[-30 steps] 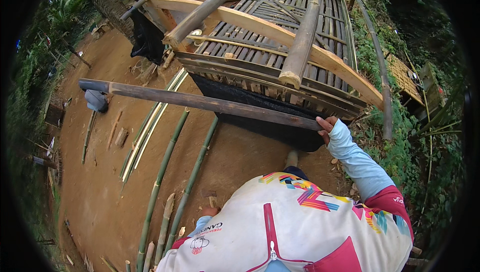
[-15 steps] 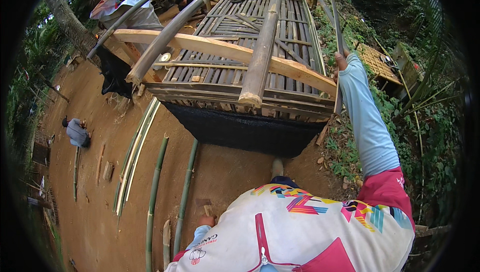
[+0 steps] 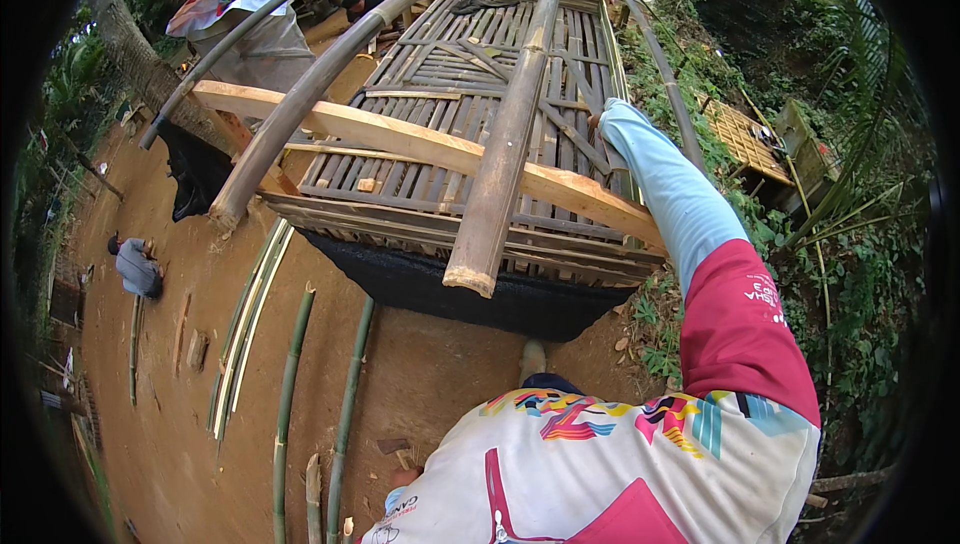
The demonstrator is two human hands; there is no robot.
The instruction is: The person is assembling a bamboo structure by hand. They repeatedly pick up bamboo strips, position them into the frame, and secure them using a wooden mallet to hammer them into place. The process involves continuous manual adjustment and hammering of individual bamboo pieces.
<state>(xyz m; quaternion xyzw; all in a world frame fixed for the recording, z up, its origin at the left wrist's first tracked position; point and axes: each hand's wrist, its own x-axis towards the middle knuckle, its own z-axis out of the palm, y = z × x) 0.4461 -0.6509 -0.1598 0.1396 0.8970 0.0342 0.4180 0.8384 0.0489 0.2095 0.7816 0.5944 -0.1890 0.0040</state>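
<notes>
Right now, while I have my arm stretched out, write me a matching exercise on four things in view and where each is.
Things:
1. right hand
2. left hand
3. black sheet
4. green poles

Places:
A. lying on the brown ground
B. near the right edge of the slatted platform
C. at the handle of a tool
D. hanging below the platform's near end

Pairs: 1-B, 2-C, 3-D, 4-A
</notes>
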